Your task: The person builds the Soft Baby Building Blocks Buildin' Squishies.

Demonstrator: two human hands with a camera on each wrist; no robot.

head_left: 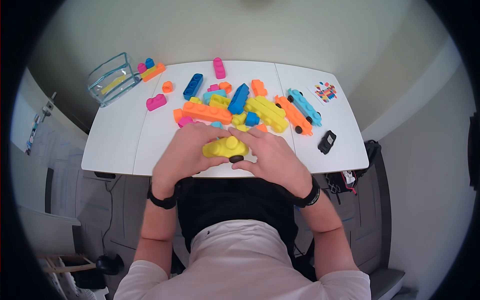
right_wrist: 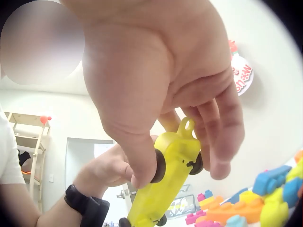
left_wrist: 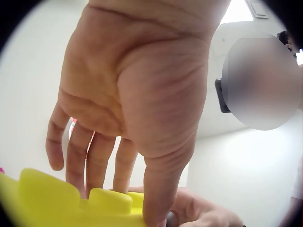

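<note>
Close to the table's near edge, both hands hold a yellow toy car base [head_left: 216, 149] with round studs on top and dark wheels. My left hand [head_left: 186, 149] grips one end between thumb and fingers; the studs [left_wrist: 49, 191] rise under its palm in the left wrist view. The right hand [head_left: 274, 151] pinches the other end, its thumb against a dark wheel [right_wrist: 158, 166] and its fingers at the opposite side. A looped hitch [right_wrist: 187, 126] sticks out at that end. Just beyond the hands lies a pile of blocks, including a long orange block [head_left: 207, 112] and a blue block [head_left: 239, 98].
An orange wheeled base [head_left: 294, 115] and a light blue one [head_left: 305, 106] stand right of the pile. A black device [head_left: 327, 142] and a printed picture card [head_left: 326, 93] lie on the right side. A clear case [head_left: 114, 80] with teal edging sits at the back left.
</note>
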